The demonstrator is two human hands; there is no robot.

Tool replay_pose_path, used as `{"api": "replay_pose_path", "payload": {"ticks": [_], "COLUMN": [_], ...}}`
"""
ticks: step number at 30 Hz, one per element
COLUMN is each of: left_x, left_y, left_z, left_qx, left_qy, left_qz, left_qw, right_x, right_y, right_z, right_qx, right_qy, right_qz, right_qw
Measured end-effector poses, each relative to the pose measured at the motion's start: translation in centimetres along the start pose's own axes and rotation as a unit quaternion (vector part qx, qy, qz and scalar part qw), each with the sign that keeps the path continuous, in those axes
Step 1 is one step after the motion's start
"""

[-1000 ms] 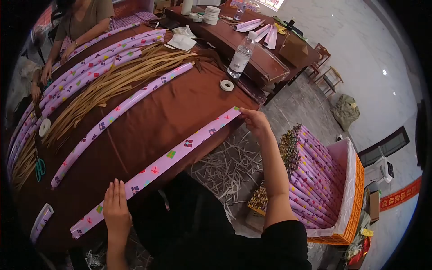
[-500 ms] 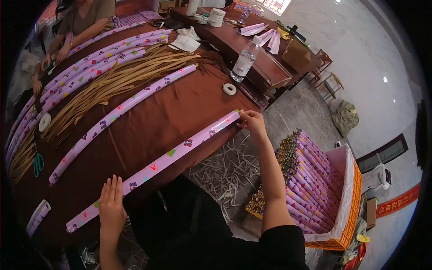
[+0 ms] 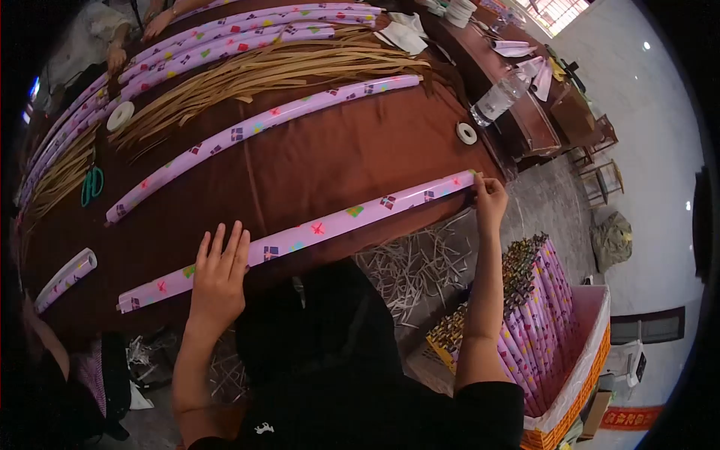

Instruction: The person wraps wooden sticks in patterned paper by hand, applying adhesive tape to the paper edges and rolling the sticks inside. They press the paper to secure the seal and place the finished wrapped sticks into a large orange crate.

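A long roll of lilac wrapping paper [image 3: 360, 212], printed with small coloured gift motifs, lies along the near edge of the table. Flat on its left part rests my left hand [image 3: 219, 274], fingers stretched out and slightly apart. At the far right end, my right hand [image 3: 490, 199] pinches the tip of the roll between thumb and fingers. Behind it, roughly parallel, lies a second lilac roll [image 3: 259, 133]. A short, thicker roll of the same paper [image 3: 69, 277] sits at the left edge of the table.
Brown paper strips [image 3: 262, 75] and more rolls lie farther back, near a co-worker's hands [image 3: 157, 24]. Teal scissors [image 3: 91, 186], a tape roll [image 3: 466, 133] and a water bottle [image 3: 500, 99] are on the tables. An orange crate [image 3: 577, 405] of finished-looking rolls stands right.
The view has turned, so the table contents appear shifted right. Both hands stay at the same roll; the fingers of my left hand are spread a little wider.
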State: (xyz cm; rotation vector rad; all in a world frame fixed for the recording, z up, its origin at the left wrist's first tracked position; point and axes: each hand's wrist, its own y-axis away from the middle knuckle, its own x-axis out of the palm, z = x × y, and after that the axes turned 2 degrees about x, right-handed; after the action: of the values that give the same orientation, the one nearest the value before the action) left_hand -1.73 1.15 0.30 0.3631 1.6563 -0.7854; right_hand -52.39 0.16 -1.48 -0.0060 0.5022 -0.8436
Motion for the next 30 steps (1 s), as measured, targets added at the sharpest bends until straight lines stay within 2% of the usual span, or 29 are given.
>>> {"api": "replay_pose_path", "payload": {"ticks": [5, 8, 13, 15, 16, 18, 20, 21, 22, 23, 25, 26, 30], "left_x": [-1.0, -0.3, 0.3, 0.1, 0.0, -0.2, -0.3, -0.3, -0.3, -0.2, -0.3, -0.3, -0.5], "left_y": [-0.1, 0.0, -0.1, -0.2, -0.2, -0.2, -0.2, -0.1, -0.1, -0.1, -0.1, -0.1, -0.2], "left_z": [-0.2, 0.3, 0.7, 0.7, 0.7, 0.5, 0.4, 0.4, 0.3, 0.3, 0.3, 0.3, 0.2], "left_qx": [0.001, -0.001, 0.001, -0.004, -0.006, -0.004, -0.008, -0.003, -0.005, -0.007, -0.008, -0.012, -0.025], "left_qy": [0.046, 0.055, 0.054, 0.046, 0.049, 0.051, 0.053, 0.052, 0.051, 0.050, 0.053, 0.056, 0.077], "left_qz": [-0.007, -0.023, -0.053, -0.060, -0.055, -0.045, -0.043, -0.039, -0.039, -0.039, -0.036, -0.034, -0.026], "left_qw": [0.999, 0.998, 0.997, 0.997, 0.997, 0.998, 0.998, 0.998, 0.998, 0.998, 0.998, 0.998, 0.996], "right_x": [-0.2, -1.1, -2.8, -3.0, -2.6, -0.3, 3.0, 4.4, 5.9, 7.2, 9.3, 9.8, 9.7], "right_y": [-0.7, -1.1, -0.7, -0.3, 0.5, 3.6, 7.2, 9.2, 10.3, 11.5, 13.5, 14.0, 13.7], "right_z": [-1.1, -1.4, -2.3, -2.7, -1.5, 2.6, 6.7, 8.6, 9.8, 10.2, 10.0, 9.6, 9.0], "right_qx": [-0.035, -0.051, -0.040, -0.073, -0.127, -0.241, -0.403, -0.440, -0.511, -0.531, -0.558, -0.562, -0.548], "right_qy": [0.057, 0.214, 0.267, 0.206, 0.205, 0.158, 0.153, 0.167, 0.204, 0.229, 0.227, 0.266, 0.277], "right_qz": [0.000, -0.039, -0.077, -0.142, -0.187, -0.183, -0.021, 0.078, 0.142, 0.204, 0.242, 0.247, 0.270], "right_qw": [0.998, 0.975, 0.960, 0.965, 0.952, 0.940, 0.902, 0.879, 0.823, 0.790, 0.761, 0.743, 0.742]}}
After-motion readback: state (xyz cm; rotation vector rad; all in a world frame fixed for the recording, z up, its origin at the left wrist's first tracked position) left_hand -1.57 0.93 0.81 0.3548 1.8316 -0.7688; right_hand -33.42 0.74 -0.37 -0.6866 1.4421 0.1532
